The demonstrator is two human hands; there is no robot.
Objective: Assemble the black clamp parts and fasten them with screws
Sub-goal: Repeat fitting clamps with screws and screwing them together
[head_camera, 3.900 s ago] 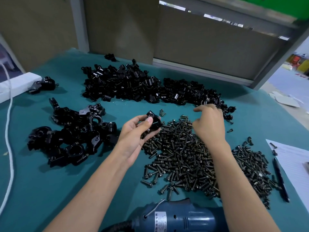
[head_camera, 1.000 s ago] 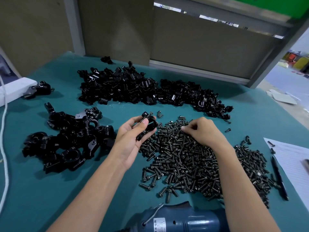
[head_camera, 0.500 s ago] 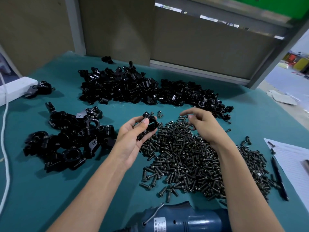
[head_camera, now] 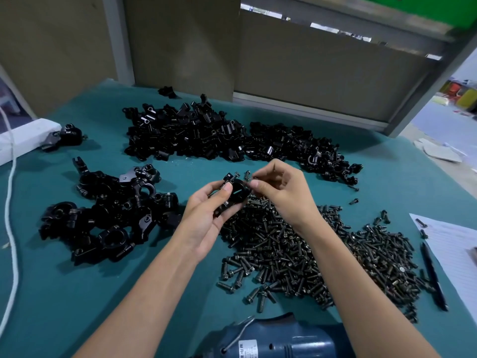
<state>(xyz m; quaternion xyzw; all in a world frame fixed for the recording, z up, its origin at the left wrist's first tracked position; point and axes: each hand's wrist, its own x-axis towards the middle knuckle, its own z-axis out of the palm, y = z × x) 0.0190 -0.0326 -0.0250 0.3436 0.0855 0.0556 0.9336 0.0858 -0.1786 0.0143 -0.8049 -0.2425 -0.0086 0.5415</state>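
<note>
Holding a black clamp (head_camera: pixel 236 195) just above centre, the left hand (head_camera: pixel 206 218) grips it: thumb across the front face, fingers curled behind. One screw (head_camera: pixel 230 177) sticks out of the clamp's top, toward 11 o'clock.

Right hand (head_camera: pixel 281 195) sits at 3 o'clock of the clamp, thumb and forefinger pressed together against its rim. Cannot tell whether anything is pinched between them.

Screw pile (head_camera: pixel 296 254) spreads over the teal table (head_camera: pixel 64 293) from 5 o'clock of the clamp. Heap of loose clamp parts (head_camera: pixel 206 135) at 12 o'clock. Assembled clamps (head_camera: pixel 108 215) at 9 o'clock. Blue power tool (head_camera: pixel 278 339) at 6 o'clock, near edge. Pen (head_camera: pixel 433 277) and paper (head_camera: pixel 456 249) at 4 o'clock. White cord (head_camera: pixel 11 202) far out at 9 o'clock.
</note>
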